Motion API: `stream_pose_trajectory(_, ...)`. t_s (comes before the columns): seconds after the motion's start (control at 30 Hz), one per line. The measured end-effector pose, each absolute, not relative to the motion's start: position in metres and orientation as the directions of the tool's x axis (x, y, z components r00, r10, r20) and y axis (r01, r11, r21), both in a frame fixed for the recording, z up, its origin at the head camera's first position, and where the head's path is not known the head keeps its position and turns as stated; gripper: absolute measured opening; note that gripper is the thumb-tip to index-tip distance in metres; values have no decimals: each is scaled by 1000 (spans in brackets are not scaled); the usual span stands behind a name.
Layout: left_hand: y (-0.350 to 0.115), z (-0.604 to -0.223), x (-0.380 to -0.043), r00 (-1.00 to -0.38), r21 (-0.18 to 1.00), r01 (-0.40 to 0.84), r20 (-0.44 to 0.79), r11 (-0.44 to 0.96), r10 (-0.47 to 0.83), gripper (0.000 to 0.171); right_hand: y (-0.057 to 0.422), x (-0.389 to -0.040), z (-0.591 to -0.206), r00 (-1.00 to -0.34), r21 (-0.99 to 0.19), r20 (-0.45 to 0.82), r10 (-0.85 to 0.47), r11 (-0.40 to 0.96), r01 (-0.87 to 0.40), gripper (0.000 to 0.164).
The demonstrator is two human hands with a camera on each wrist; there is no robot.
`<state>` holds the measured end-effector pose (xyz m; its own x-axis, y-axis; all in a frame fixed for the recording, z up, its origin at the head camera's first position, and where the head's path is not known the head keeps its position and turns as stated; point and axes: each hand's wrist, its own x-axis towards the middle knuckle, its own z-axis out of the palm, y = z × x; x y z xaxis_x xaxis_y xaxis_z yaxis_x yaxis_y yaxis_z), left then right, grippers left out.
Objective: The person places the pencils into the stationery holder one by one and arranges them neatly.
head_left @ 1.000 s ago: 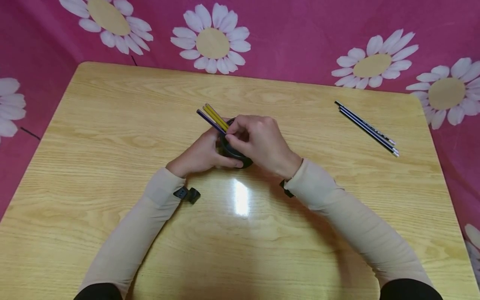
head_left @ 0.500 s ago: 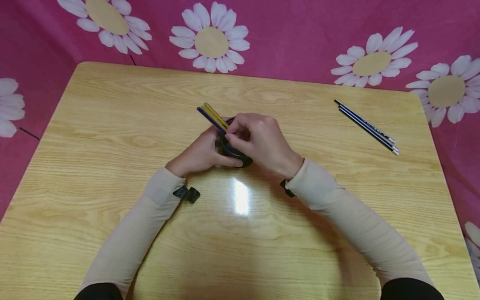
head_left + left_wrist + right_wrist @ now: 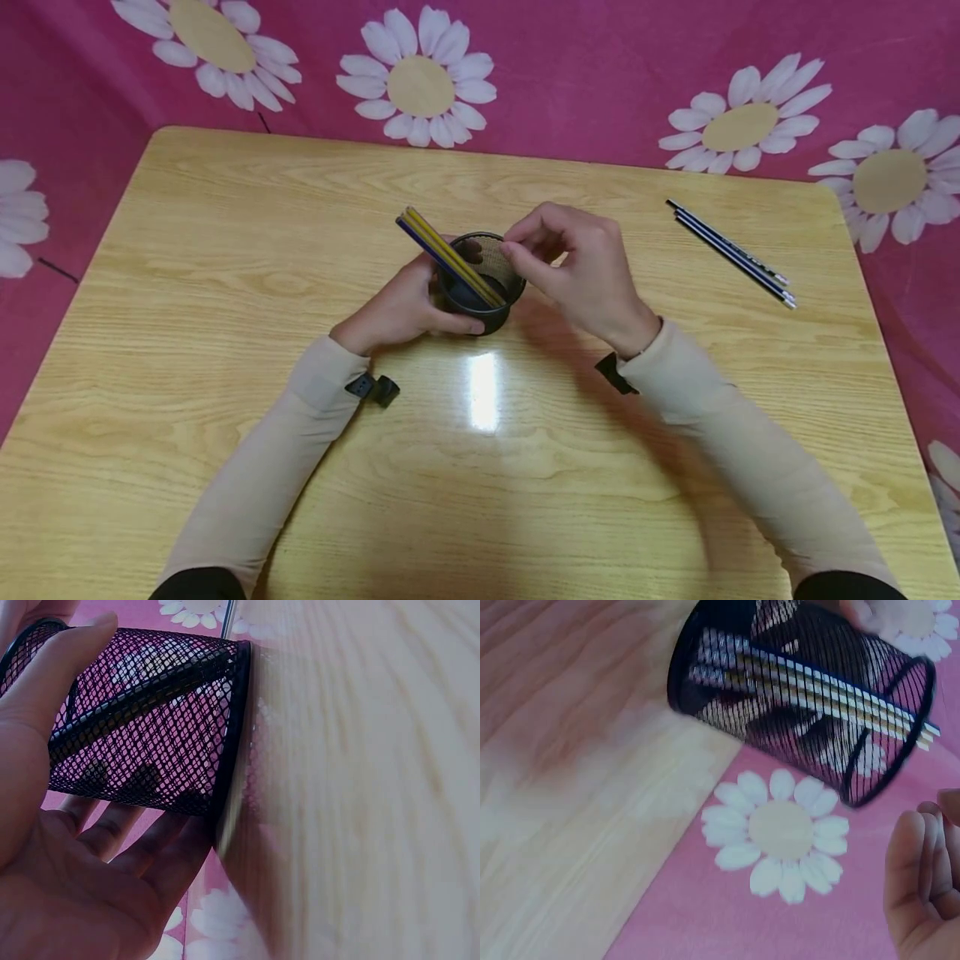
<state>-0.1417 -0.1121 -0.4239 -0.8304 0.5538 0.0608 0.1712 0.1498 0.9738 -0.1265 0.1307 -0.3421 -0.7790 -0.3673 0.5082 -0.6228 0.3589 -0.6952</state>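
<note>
A black mesh pencil cup (image 3: 517, 292) stands on the table, held around its left side by my left hand (image 3: 397, 308). In the left wrist view the thumb lies along the mesh (image 3: 157, 682) and the fingers are behind it. Yellow and dark blue pencils (image 3: 438, 243) lean inside the cup, their upper ends sticking out past the rim to the left. My right hand (image 3: 588, 262) hovers just right of the rim, fingers loosely curled with nothing between them. In the right wrist view the right fingers (image 3: 907, 877) are apart from the cup.
Three dark pencils (image 3: 731, 254) with white ends lie side by side at the table's right. A pink cloth (image 3: 570, 75) with daisies hangs behind the wooden table (image 3: 225, 217).
My right hand has let go of the pencils and moved right, away from over the cup. The pencils now lean in the cup. My left hand stays around it.
</note>
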Motion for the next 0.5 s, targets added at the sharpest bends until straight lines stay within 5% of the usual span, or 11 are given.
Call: stream_pose_trajectory(0.5,-116,-473,-161,-837,978,170,77,123,542,102,197,-123,-342,-831,-653,489,-264,521,-550,5)
